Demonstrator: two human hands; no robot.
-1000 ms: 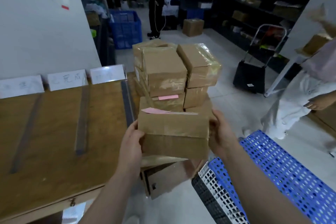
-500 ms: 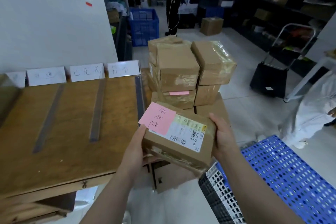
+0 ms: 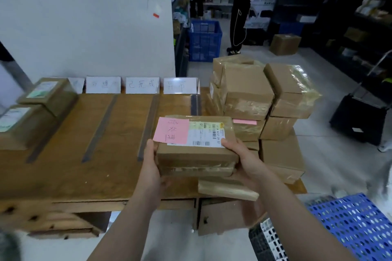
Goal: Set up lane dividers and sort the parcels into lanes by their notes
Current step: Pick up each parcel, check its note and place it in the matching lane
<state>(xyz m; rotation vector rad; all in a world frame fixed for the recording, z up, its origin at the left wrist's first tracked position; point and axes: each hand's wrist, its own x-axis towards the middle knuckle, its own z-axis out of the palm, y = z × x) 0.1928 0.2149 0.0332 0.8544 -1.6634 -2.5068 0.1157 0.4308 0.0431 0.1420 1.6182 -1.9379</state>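
A taped brown parcel (image 3: 197,154) with a pink note (image 3: 171,129) and a white shipping label is held over the right part of the wooden table (image 3: 63,176). My left hand (image 3: 151,165) grips its left end and my right hand (image 3: 241,159) grips its right end. Dark lane dividers (image 3: 149,127) lie lengthwise on the table top. White lane cards (image 3: 142,85) stand along the far edge. A stack of brown parcels (image 3: 254,99) sits at the table's right end. Two parcels (image 3: 27,116) lie in the leftmost lane.
A blue perforated crate (image 3: 356,222) sits low on the right. On the floor to the right stands a black trolley (image 3: 358,121). A person in black (image 3: 239,12) stands in the far aisle by a blue basket (image 3: 204,40). Dark shelves line the right.
I lifted the parcel off the stack, tilted its top toward me so the pink note shows, and carried it left over the table. My view turned left, revealing the two parcels at far left.
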